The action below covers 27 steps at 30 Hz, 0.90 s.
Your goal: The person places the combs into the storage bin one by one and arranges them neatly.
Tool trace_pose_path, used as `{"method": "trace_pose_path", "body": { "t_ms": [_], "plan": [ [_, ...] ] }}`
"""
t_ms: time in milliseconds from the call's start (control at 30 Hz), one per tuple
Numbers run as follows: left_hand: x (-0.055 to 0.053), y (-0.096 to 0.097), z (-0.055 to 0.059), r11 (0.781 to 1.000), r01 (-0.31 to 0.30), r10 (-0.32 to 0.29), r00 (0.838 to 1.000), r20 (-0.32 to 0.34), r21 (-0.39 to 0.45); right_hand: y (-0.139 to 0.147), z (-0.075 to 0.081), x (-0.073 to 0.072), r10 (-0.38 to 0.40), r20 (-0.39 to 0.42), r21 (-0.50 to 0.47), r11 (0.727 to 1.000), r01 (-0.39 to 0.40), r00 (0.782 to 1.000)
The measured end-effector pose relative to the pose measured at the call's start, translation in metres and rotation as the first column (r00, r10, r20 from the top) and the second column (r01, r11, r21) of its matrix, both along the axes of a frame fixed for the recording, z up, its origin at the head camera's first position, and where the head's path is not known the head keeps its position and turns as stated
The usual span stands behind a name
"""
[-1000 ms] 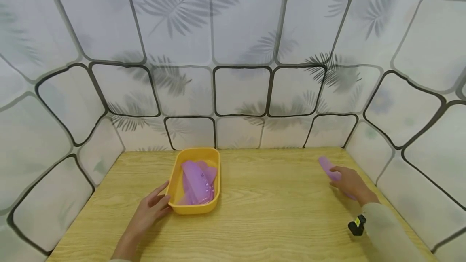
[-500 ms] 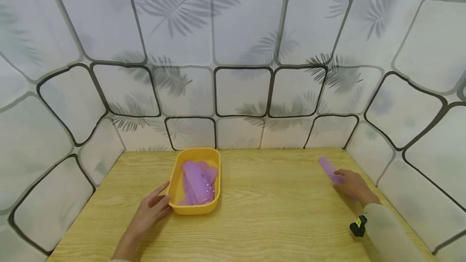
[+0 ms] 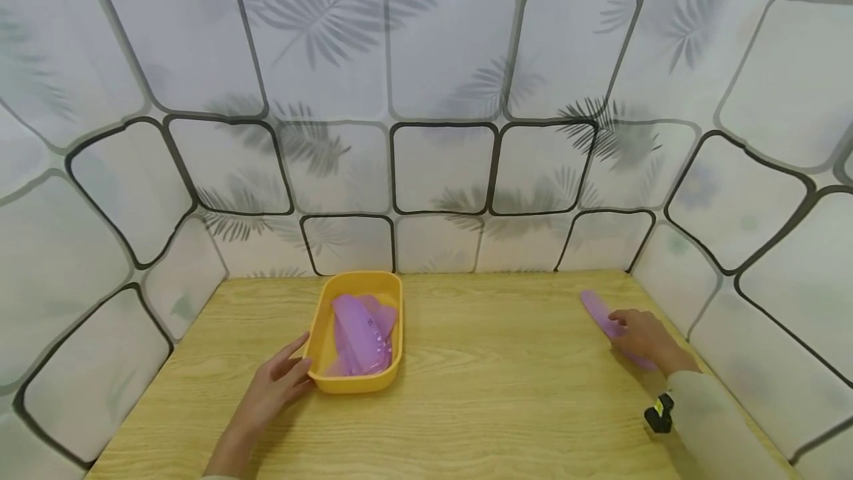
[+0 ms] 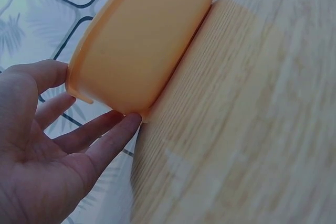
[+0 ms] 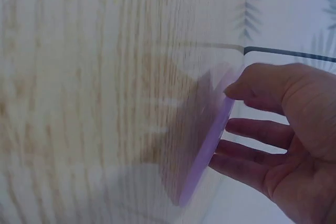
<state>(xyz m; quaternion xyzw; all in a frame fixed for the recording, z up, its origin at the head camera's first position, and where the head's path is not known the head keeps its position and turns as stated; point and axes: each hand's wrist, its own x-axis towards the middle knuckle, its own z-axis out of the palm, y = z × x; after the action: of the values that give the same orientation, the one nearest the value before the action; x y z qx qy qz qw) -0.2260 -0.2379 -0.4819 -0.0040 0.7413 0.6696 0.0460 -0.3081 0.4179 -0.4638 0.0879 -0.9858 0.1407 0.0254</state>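
Note:
A yellow plastic basket stands on the table, left of middle. In it lie several thin purple plastic pieces, overlapping, one with white markings. My left hand rests against its near left corner. In the left wrist view these fingers are fairly straight and touch the basket's wall near its base. Far to the right, my right hand holds a slim purple plastic strip low at the table surface. The right wrist view shows the thumb tip on the strip's edge; some fingertips are partly hidden.
The wood-grain table runs back to a patterned fabric wall, with matching walls on both sides. A small black device sits on my right wrist at the sleeve.
The right hand has shifted slightly to the right, showing more of the purple strip, which has turned a little. The left hand and the basket have stayed in place.

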Motion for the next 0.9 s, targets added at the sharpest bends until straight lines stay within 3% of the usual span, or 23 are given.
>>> {"method": "trace_pose_path", "body": {
  "t_ms": [100, 300, 600, 900],
  "plan": [
    [0.001, 0.000, 0.000, 1.000, 0.000, 0.000, 1.000, 0.004, -0.001, -0.001, 0.002, 0.001, -0.001, 0.007, -0.038, 0.999, 0.002, 1.000],
    [0.000, 0.000, 0.000, 1.000, -0.004, 0.004, 1.000, 0.006, -0.004, 0.003, 0.004, 0.004, 0.039, -0.093, -0.093, 0.994, -0.048, 0.995],
    [-0.001, 0.000, 0.001, 1.000, 0.007, -0.007, 1.000, -0.003, 0.011, 0.004, 0.003, 0.007, 0.079, -0.179, -0.118, 0.988, -0.101, 0.981],
    [0.001, 0.000, 0.002, 1.000, 0.008, -0.008, 1.000, -0.007, 0.015, -0.006, 0.003, 0.007, 0.054, -0.155, -0.178, 0.981, -0.082, 0.986]
  ]
}}
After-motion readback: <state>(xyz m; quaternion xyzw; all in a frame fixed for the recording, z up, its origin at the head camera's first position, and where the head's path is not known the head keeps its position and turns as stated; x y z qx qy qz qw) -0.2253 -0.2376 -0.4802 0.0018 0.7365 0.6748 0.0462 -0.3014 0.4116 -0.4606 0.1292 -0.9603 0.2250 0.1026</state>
